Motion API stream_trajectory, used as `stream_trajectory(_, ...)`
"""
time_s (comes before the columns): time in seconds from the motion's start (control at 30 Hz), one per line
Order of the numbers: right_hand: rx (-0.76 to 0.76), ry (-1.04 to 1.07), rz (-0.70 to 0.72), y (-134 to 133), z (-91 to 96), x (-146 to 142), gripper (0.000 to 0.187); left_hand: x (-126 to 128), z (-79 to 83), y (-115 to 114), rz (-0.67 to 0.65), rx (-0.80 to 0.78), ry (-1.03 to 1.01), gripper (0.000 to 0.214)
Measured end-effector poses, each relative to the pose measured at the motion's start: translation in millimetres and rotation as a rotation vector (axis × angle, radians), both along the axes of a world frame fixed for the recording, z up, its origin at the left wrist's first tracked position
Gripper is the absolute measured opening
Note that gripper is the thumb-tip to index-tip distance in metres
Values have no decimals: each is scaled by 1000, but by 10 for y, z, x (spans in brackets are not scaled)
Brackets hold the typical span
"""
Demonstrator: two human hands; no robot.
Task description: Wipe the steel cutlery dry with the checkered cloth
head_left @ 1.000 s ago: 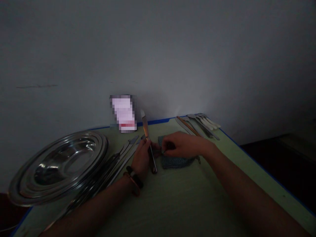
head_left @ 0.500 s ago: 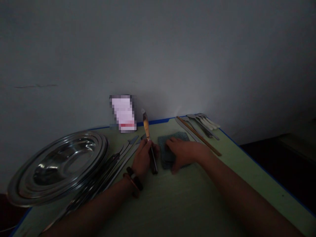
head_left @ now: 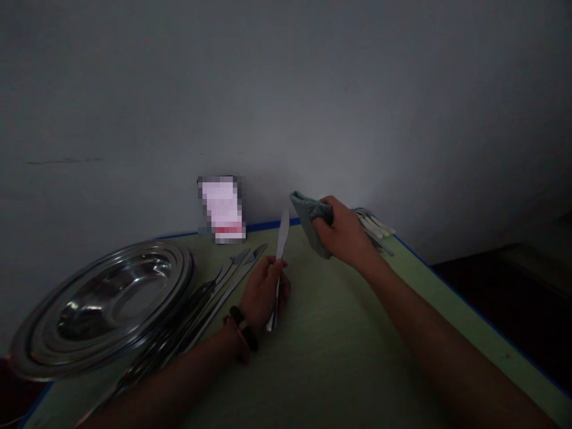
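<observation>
My left hand (head_left: pixel 263 292) is closed round the handle of a table knife (head_left: pixel 281 238), whose blade points up and away above the table. My right hand (head_left: pixel 344 233) grips a grey-blue cloth (head_left: pixel 308 215), bunched and lifted off the table, just right of the knife's tip. A dark bead bracelet (head_left: pixel 243 325) circles my left wrist. The room is dim.
A stack of shiny steel plates (head_left: pixel 102 304) sits at the left. Several knives (head_left: pixel 223 283) lie beside it. More cutlery with pale handles (head_left: pixel 378 226) lies behind my right hand. The green table (head_left: pixel 339 363) has a blue edge; a pale blurred card (head_left: pixel 221 208) leans on the wall.
My right hand picked the cloth up from the table and raised it toward the wall. The knife in my left hand tilted a little to the right.
</observation>
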State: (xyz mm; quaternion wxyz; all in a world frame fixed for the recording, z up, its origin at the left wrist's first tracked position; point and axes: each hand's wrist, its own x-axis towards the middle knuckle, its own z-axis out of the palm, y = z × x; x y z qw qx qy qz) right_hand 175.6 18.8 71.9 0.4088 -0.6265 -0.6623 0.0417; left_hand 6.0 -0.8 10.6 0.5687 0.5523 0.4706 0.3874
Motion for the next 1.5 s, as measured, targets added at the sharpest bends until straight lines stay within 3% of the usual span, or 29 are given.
stream_trajectory(0.07, 126, 34, -16, -38, 80, -12, 18, -10, -15, 3, -5, 7, -1, 19)
stream_trajectory(0.17, 187, 53, -14, -75, 113, -48, 17, -27, -17, 21, -37, 16, -19, 24)
stream_trajectory(0.6, 49, 236, 9, 4, 31, -3, 12, -38, -9, 46, -31, -42, -214, 35)
stream_trajectory(0.9, 352, 301, -124, -30, 98, 94, 19, -18, -29, 18, -72, -44, -94, 22)
stream_trajectory(1.0, 281, 187, 76, -92, 124, 23, 20, -18, -35, 24, -76, -33, -87, 22)
stream_trajectory(1.1, 8, 26, 384, -118, 71, -89, 17, -18, -38, 36, -69, -39, -100, 21)
stream_trajectory(1.17, -97, 36, 405, -80, -25, -147, 25, -16, -42, 40, -60, -41, -96, 18)
stream_trajectory(1.27, -80, 292, 197, 39, -215, -189, 28, -6, -42, 28, -60, -25, -85, 16)
stream_trajectory(1.33, -95, 524, 116, 111, -328, -204, 42, 1, -36, 11, -78, -7, -80, 17)
stream_trajectory(1.4, -144, 787, 142, 146, -404, -234, 53, 5, -25, -6, -111, 1, -79, 18)
stream_trajectory(1.5, -284, 1058, 316, 135, -460, -321, 40, 2, -15, -16, -163, 1, -72, 17)
